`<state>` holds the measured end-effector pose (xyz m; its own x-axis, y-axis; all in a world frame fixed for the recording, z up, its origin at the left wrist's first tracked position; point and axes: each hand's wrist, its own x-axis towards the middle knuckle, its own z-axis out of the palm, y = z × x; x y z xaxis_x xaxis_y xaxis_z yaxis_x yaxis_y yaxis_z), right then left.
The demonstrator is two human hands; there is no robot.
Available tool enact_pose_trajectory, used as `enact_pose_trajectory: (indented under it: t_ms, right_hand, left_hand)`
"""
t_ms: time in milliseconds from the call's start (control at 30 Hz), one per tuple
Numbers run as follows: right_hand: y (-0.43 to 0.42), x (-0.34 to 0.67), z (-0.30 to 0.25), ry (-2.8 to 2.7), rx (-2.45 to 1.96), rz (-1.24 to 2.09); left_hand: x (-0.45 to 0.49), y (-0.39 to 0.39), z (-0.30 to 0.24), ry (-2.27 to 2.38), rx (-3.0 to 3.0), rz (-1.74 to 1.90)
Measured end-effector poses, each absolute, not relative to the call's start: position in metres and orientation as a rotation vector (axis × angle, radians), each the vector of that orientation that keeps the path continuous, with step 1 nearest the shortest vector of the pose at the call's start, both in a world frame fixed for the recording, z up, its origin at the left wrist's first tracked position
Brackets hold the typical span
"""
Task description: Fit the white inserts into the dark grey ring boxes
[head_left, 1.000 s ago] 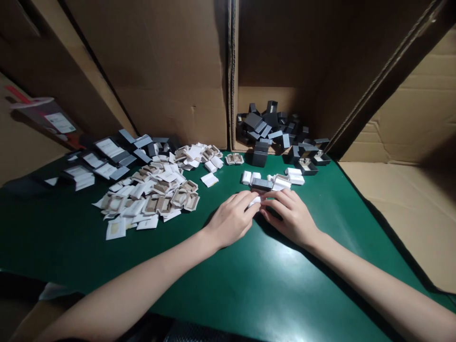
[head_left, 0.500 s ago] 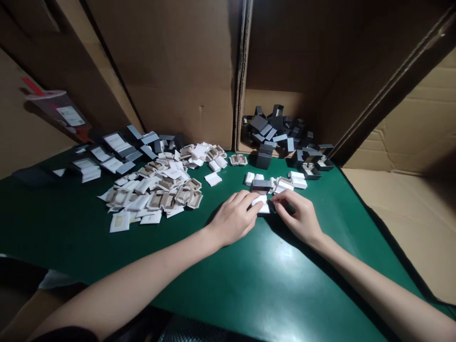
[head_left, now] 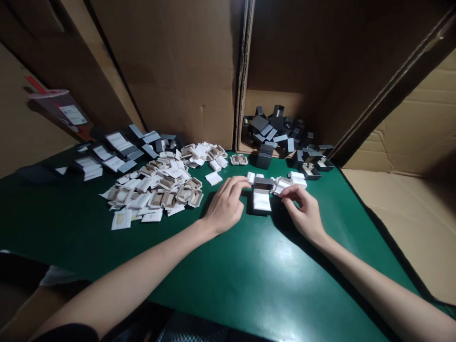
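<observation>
A small dark box [head_left: 261,202] lies open on the green table [head_left: 228,280] with a white insert showing inside it. My left hand [head_left: 225,203] rests just left of it, fingers loosely curled, fingertips reaching toward the box's lid. My right hand [head_left: 303,209] hovers just right of the box with fingers bent and apart, holding nothing I can make out. Behind the box lie a few white inserts [head_left: 290,180].
A heap of white and brown card pieces [head_left: 156,190] covers the table's left middle. Flat grey box parts [head_left: 114,152] lie at the far left. Several dark boxes [head_left: 281,135] are piled in an open carton [head_left: 320,85] at the back. Cardboard walls stand behind.
Both hands were pressed together over the box; now they have drawn apart to either side, leaving the box open on the table with its white insert in view.
</observation>
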<state>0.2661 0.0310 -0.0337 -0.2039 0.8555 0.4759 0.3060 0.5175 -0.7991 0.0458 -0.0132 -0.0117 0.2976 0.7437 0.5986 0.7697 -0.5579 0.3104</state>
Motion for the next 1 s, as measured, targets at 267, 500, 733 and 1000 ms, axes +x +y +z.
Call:
enact_pose_trajectory:
  t_ms: [267, 500, 733, 1000]
  right_hand:
    - [0.031, 0.268, -0.032, -1.858, -0.958, 0.731]
    - [0.031, 0.268, -0.031, -1.942, -0.898, 0.72]
    - [0.03, 0.267, -0.03, -2.041, -0.826, 0.753]
    - [0.029, 0.265, -0.028, -2.108, -0.792, 0.777]
  left_hand:
    - [0.019, 0.004, -0.02, -1.835, -2.127, -1.033]
    - [0.014, 0.007, -0.034, -1.887, -2.216, -0.824]
    - [0.034, 0.011, -0.03, -1.629, -2.353, -0.768]
    - [0.047, 0.037, -0.031, -1.545, -2.659, -0.651]
